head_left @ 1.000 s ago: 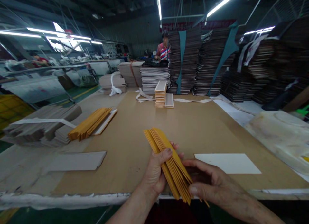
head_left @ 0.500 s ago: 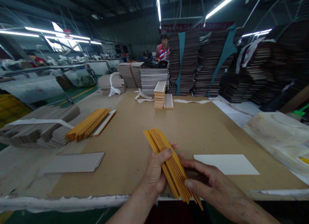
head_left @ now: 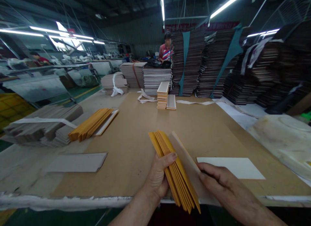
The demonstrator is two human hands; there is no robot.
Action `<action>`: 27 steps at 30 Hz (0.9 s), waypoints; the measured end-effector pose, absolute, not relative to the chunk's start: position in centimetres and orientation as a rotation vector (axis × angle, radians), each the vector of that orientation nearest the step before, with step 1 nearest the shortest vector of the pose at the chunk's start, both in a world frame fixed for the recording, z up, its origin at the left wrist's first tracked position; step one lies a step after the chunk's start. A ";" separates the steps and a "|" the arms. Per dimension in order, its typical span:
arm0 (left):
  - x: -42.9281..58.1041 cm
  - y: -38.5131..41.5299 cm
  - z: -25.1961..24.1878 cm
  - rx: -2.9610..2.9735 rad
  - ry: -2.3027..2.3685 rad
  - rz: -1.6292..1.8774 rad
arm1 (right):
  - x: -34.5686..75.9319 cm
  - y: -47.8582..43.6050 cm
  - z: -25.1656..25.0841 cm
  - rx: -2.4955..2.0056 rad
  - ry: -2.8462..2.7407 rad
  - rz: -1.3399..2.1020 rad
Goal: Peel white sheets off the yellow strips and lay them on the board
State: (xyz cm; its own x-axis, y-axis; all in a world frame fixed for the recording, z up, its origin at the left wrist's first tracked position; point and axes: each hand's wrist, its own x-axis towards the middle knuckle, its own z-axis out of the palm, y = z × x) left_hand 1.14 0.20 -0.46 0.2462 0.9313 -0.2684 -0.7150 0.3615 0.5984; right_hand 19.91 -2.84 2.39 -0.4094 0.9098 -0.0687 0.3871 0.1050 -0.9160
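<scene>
We grip a fanned bundle of yellow cards (head_left: 173, 169) in our left hand (head_left: 157, 179), thumb across its near face and fingers closed around its edge, holding it on edge just above the near rim of the brown table (head_left: 136, 145). Our right hand (head_left: 220, 184) pinches one brown-backed card (head_left: 188, 164) peeled away from the bundle's right side, still touching it at the lower end. Just right of that hand lies a white sheet (head_left: 230, 167), flat on the table. Well beyond our left hand rests a second yellow stack (head_left: 91, 124) beside grey board strips (head_left: 41, 124). Far ahead stands a small pile of white-framed trays (head_left: 162, 94), and we cannot tell what they hold. A red banner (head_left: 201, 25) hangs at the back, its writing too blurred to read.
</scene>
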 end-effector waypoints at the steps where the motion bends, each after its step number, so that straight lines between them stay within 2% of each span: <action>1: 1.1 0.2 -0.4 0.397 0.653 1.164 | 20.2 -2.7 2.6 -1.302 -1.920 1.143; 7: 0.9 0.2 -0.4 0.208 0.705 1.357 | 27.2 3.0 4.6 -1.487 -2.001 0.309; 8: 0.8 0.3 -0.4 0.168 0.709 1.381 | 28.8 4.5 4.7 -1.537 -2.049 0.276; 17: 0.7 0.4 0.4 0.098 0.781 1.346 | 33.0 12.2 1.0 -1.363 -2.513 0.570; 27: 0.4 0.5 -0.2 0.101 0.753 1.320 | 33.4 11.4 -0.5 -1.346 -2.541 0.454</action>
State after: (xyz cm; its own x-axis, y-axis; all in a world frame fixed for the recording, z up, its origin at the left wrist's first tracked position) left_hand 0.43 0.50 -0.21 0.0516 0.8968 -0.4394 -0.8345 0.2804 0.4744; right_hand 33.43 11.40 -0.46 -0.5516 0.8322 0.0566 0.7610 0.5299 -0.3742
